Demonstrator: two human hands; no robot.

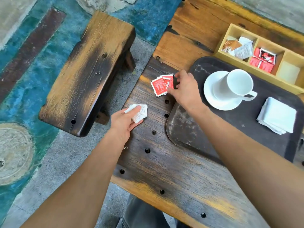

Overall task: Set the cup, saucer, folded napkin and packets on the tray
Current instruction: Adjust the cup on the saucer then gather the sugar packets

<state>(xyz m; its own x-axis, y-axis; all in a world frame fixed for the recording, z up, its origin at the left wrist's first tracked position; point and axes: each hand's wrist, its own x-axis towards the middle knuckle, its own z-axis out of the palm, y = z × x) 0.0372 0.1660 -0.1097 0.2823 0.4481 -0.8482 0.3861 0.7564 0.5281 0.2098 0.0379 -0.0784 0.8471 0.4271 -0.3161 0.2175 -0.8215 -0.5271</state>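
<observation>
A dark tray [189, 134] lies on the wooden table. On it a white cup [236, 83] stands on a white saucer [212, 96], with a folded white napkin [278, 116] to their right. Red packets [160, 85] lie fanned on the table just left of the tray. My right hand [185, 89] pinches their right edge. My left hand [125, 121] holds white packets [139, 112] above the table's left edge.
A wooden compartment box [261, 38] sits behind the tray, holding brown, white and red packets; its right compartment holds a pale card. A wooden bench [92, 71] stands left of the table. The tabletop has several round holes.
</observation>
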